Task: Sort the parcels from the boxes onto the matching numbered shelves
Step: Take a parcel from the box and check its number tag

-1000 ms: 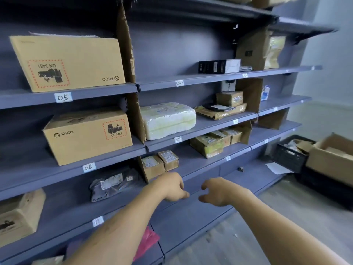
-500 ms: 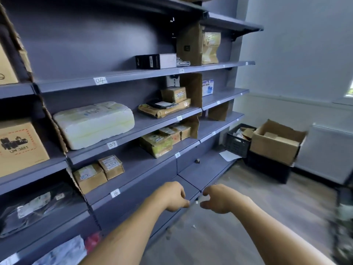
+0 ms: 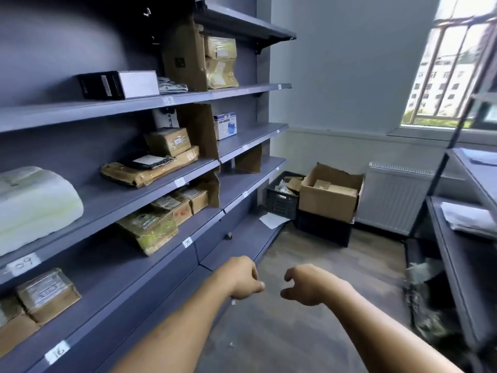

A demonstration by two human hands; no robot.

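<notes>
Empty, loosely curled: left hand (image 3: 243, 278), right hand (image 3: 306, 285) hold nothing. Risk: foot slips on loose paper (image 3: 273, 220) near cardboard box (image 3: 326, 204) when reaching for parcels (image 3: 322, 184).

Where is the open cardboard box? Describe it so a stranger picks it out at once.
Follow the grey shelving to its far end, near the radiator. There the open cardboard box sits atop a black crate. Unlike the mesh crate beside it, it is brown, flaps raised.
</notes>
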